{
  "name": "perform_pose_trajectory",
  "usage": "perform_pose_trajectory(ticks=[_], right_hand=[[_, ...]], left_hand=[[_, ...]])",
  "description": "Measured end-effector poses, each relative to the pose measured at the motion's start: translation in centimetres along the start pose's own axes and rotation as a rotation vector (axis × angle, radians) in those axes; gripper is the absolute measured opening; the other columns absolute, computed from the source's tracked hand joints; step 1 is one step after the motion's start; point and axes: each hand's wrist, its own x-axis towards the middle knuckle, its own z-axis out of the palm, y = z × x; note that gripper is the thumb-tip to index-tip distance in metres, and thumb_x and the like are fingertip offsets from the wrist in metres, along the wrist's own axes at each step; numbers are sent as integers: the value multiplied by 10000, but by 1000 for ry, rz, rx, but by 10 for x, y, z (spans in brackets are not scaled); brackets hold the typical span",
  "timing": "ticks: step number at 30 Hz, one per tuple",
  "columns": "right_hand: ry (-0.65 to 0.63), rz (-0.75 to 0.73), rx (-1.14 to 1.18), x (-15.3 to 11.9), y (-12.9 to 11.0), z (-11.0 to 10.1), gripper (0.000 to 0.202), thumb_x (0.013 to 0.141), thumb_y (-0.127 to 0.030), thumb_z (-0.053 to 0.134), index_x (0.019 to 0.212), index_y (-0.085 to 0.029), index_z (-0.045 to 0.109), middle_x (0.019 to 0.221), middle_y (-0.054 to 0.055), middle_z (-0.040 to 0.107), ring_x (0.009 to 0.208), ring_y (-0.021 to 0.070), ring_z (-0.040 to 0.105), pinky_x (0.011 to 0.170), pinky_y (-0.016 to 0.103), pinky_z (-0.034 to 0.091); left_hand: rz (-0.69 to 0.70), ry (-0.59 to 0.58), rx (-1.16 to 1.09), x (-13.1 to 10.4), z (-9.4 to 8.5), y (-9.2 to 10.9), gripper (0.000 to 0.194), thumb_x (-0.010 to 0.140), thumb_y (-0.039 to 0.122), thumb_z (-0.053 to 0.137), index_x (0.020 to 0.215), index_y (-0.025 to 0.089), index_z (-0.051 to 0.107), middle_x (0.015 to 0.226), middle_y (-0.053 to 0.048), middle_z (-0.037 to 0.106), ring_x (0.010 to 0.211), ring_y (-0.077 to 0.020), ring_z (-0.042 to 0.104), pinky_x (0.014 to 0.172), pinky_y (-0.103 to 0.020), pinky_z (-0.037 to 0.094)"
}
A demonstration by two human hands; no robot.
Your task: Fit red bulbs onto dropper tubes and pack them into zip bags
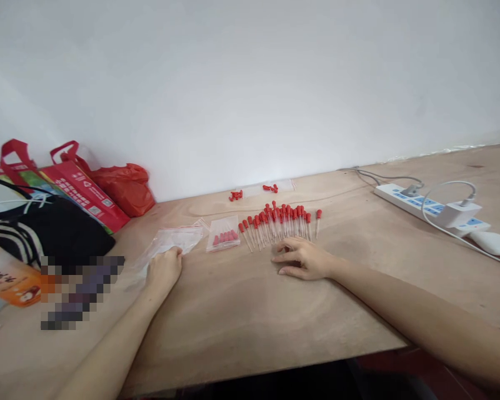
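Note:
My left hand [164,269] is curled closed on top of some clear zip bags [179,238]; its fingers hide whatever is in them. Just right of it lies another clear zip bag [224,233] with several red-capped droppers inside. A fanned heap of clear droppers with red rubber bulbs [281,219] spreads across the middle of the table, bulbs pointing to the wall. My right hand [302,258] rests just in front of the heap, fingers apart and slightly bent, close to the dropper tips. I see nothing held in it.
Loose red bulbs [235,195] lie by a clear bag [254,190] near the wall. At left are red shopping bags [87,186], a black striped cloth bag [66,228], an orange package [14,278] and a pixelated object [83,291]. A power strip [425,205] with cables sits right.

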Motion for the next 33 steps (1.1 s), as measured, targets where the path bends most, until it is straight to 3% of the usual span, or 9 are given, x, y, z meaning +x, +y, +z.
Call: perform_pose_trajectory(ticks=[4,8,13,18,22,28,30,31,33], right_hand=[[4,-6,-9,0,0,0,315,797,-398,498,1019,-199,602,977,82,546,833,158,517,749,328,399],[8,-8,-5,0,0,0,322,797,-402,495,1017,-195,605,980,88,545,845,166,517,750,331,401],[-1,1,8,0,1,1,327,798,-406,493,1019,-193,605,992,88,543,850,166,517,758,336,402],[-14,14,16,-1,1,1,327,796,-406,496,1025,-197,601,1004,81,544,862,166,516,771,340,400],[-18,24,16,-1,1,0,326,796,-405,496,1024,-198,600,987,79,546,859,165,516,763,336,403],[-8,27,11,0,-1,-2,307,783,-389,520,1004,-197,613,978,82,554,853,172,521,750,340,407],[10,49,25,0,-2,-2,293,777,-380,528,994,-205,619,971,82,562,854,182,525,754,356,406],[32,72,51,1,-3,-1,290,774,-375,531,992,-207,621,967,83,567,862,189,525,762,365,406],[100,180,163,3,-6,2,318,764,-381,541,1021,-205,605,961,88,574,875,199,528,765,373,418]], left_hand=[[-24,39,-99,1,-1,-4,341,787,252,395,1041,120,582,981,-116,644,964,-297,553,797,-353,400],[-71,12,-197,5,-6,-9,431,744,399,485,1061,121,573,945,-97,654,957,-268,562,799,-318,411],[-78,-14,-124,16,-7,-5,579,755,542,379,1046,87,589,1023,-186,606,986,-340,530,790,-389,403],[16,-62,59,25,2,2,435,808,361,332,863,68,650,922,-224,624,891,-350,566,733,-399,413],[41,-39,32,26,5,2,373,805,239,326,822,62,654,902,-229,624,874,-339,574,730,-390,412],[33,54,-91,18,-7,-4,309,804,241,357,756,120,638,814,-160,646,841,-315,579,710,-376,417],[9,135,-278,11,-15,6,289,819,248,352,771,150,620,792,-105,649,821,-264,587,704,-341,433],[-39,216,-562,6,-19,16,247,810,234,386,747,152,610,759,-79,647,797,-235,593,694,-312,444],[-128,222,-1280,-7,-27,44,163,786,191,450,690,158,579,661,-22,625,691,-164,603,649,-249,470]])
